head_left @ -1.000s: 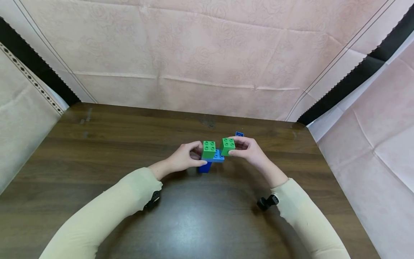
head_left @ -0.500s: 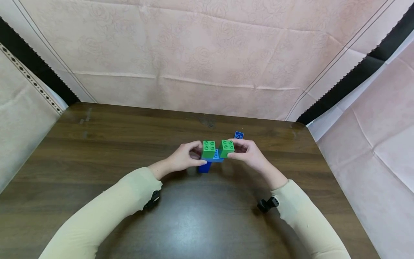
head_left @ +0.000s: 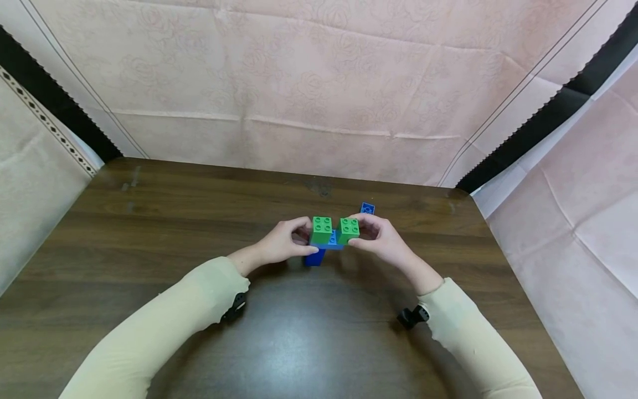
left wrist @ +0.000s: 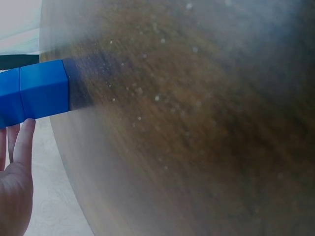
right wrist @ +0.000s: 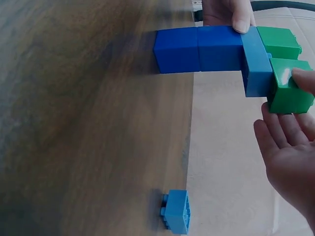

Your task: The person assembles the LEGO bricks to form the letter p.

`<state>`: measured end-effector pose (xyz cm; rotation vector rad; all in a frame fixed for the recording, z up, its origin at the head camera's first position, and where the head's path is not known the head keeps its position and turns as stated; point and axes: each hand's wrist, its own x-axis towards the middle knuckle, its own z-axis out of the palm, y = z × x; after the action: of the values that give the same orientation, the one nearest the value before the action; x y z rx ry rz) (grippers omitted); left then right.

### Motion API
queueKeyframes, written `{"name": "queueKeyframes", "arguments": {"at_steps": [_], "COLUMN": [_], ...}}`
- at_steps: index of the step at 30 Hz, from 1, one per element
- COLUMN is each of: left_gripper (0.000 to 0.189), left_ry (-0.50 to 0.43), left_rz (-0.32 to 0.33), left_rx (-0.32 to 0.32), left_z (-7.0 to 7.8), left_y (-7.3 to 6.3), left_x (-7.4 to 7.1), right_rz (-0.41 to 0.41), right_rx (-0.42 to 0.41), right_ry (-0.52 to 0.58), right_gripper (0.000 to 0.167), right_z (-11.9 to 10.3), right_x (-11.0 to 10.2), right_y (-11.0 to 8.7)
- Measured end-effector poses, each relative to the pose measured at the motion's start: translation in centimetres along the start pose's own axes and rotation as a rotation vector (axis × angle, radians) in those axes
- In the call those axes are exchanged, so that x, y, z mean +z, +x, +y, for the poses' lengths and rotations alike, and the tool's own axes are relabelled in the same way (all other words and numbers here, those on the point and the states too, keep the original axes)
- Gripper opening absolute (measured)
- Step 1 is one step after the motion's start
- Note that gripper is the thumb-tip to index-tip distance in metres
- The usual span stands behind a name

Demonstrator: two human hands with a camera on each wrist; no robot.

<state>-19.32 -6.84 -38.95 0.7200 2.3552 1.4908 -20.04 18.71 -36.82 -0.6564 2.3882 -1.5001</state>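
In the head view two dark blue building bricks [head_left: 315,259] stand stacked on the table, with a longer, lighter blue brick [right wrist: 257,73] across their top. One green brick [head_left: 321,230] sits on the left end of that lighter brick. My left hand [head_left: 276,244] grips the stack from the left, its thumb over the upper dark blue brick in the right wrist view. Between thumb and fingers, my right hand [head_left: 385,238] pinches a second green brick [head_left: 348,230], slightly tilted, right at the lighter brick's right end. A narrow gap shows between the two green bricks.
A loose blue brick [head_left: 367,208] lies behind my right hand, its studs turned towards the wooden table [head_left: 279,332] in the right wrist view. Pale patterned cloth [head_left: 299,83] hangs behind the table. Black wrist cameras [head_left: 412,316] sit at my sleeves.
My right hand has moved a little left and toward me, bringing its green brick closer to the other green one. More of the loose blue brick shows. My left hand has stayed put.
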Motion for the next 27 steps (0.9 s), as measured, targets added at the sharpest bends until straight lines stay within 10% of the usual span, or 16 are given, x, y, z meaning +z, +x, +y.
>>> {"name": "queueKeyframes", "arguments": {"at_steps": [27], "left_gripper": [0.029], "left_ry": [-0.003], "left_rz": [0.006], "left_rx": [0.031], "left_z": [-2.3], "left_y": [0.8], "left_x": [0.3], "right_rz": [0.035], "right_rx": [-0.010], "right_ry": [-0.079], "right_gripper": [0.037], "right_z": [-0.9], "right_x": [0.3], "right_y": [0.4]}}
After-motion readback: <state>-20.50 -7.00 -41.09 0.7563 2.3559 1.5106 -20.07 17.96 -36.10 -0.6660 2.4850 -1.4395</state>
